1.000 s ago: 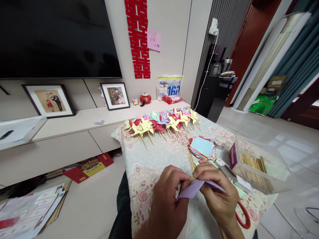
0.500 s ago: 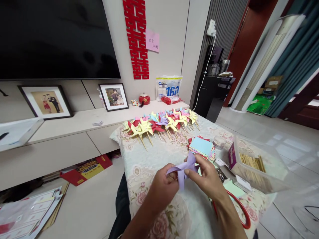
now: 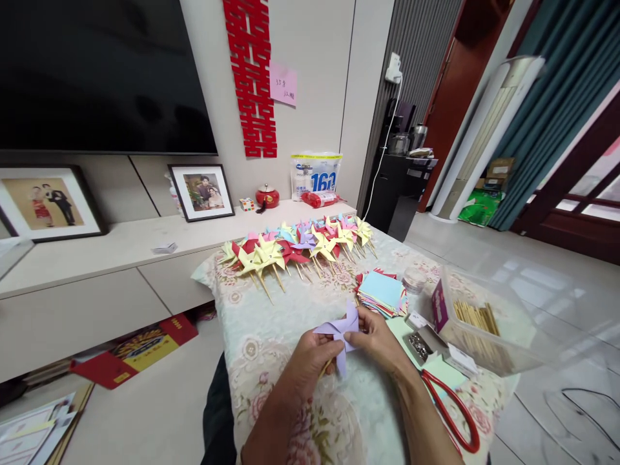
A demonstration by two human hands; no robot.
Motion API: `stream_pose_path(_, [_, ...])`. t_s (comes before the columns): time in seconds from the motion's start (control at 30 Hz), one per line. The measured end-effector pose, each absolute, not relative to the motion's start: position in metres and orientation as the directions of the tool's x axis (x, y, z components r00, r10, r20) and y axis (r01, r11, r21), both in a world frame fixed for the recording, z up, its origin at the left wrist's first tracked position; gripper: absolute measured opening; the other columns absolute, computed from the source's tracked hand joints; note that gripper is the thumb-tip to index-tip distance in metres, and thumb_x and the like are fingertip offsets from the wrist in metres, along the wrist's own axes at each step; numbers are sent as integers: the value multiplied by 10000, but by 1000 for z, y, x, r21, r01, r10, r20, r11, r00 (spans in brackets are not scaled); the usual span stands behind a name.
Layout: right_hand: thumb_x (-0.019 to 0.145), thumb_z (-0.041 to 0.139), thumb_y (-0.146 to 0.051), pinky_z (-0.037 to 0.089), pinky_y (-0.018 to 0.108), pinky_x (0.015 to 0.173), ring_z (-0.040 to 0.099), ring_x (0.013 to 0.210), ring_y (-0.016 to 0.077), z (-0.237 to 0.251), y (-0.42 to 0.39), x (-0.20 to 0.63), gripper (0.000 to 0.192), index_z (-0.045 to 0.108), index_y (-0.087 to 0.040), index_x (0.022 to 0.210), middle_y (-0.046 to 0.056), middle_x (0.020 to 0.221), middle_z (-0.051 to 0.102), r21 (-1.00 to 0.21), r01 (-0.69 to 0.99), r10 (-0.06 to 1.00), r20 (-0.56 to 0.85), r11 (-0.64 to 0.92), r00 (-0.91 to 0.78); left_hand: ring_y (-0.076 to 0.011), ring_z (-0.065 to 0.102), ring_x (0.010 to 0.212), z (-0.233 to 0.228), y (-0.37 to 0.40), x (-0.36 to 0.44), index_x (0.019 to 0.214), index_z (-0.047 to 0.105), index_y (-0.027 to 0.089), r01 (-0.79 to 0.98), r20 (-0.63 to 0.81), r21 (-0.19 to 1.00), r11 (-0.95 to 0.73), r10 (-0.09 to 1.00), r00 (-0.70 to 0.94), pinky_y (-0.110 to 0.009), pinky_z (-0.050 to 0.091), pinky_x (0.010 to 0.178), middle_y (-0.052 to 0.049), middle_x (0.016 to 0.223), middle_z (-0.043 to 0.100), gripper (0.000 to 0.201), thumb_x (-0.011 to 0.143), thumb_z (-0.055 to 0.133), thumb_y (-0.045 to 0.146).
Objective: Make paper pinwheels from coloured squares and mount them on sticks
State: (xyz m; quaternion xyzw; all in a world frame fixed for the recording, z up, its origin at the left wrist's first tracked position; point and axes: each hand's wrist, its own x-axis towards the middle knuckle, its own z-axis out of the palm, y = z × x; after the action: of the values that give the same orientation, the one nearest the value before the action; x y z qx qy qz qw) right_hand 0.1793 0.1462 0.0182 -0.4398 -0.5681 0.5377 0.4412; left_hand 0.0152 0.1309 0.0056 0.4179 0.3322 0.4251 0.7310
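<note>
Both forearms enter from the bottom edge and converge near centre frame. Left hand [image 3: 312, 358] grasps the purple pinwheel [image 3: 341, 329] from its left, a stick [image 3: 325, 369] showing beneath the fingers; right hand [image 3: 374, 330] pinches its right side, thumb near the middle. Tablecloth [image 3: 285, 320] edge runs down left of the left forearm. Cloth stretches up-left to the pinwheel row [image 3: 296, 252]. Paper stack [image 3: 382, 289] just above right hand; red scissors [image 3: 473, 426] beside right forearm, lower right.
</note>
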Motion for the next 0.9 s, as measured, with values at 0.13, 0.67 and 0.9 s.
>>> stream_pose_path(0.13, [663,656,-133,408,225,597,573,669,139,15,147,178,210,613,-163,867,-38,737,624,-999,34,975,11,19,-224,-70,373,506,-8,134,17,959,695,126,-364,-149,875,320,893,425,-203,262,456,33,640,533,342,676,751,310])
stream_pose_path(0.67, [887,608,-381,461,432,981,637,1085,271,-4,139,172,247,736,-217,1021,93,1111,716,-846,409,910,406,341,81,-101,385,528,-13,134,22,656,598,168,-586,-231,742,326,945,233,-221,275,467,29,580,499,216,648,739,332])
stream_pose_path(0.9, [885,619,-311,482,393,941,650,1042,249,-7,137,166,225,738,-209,1046,91,1080,715,-828,427,905,422,364,47,-107,404,547,-15,132,21,692,621,164,-595,-236,739,314,949,208,-221,284,475,22,604,509,199,659,721,333])
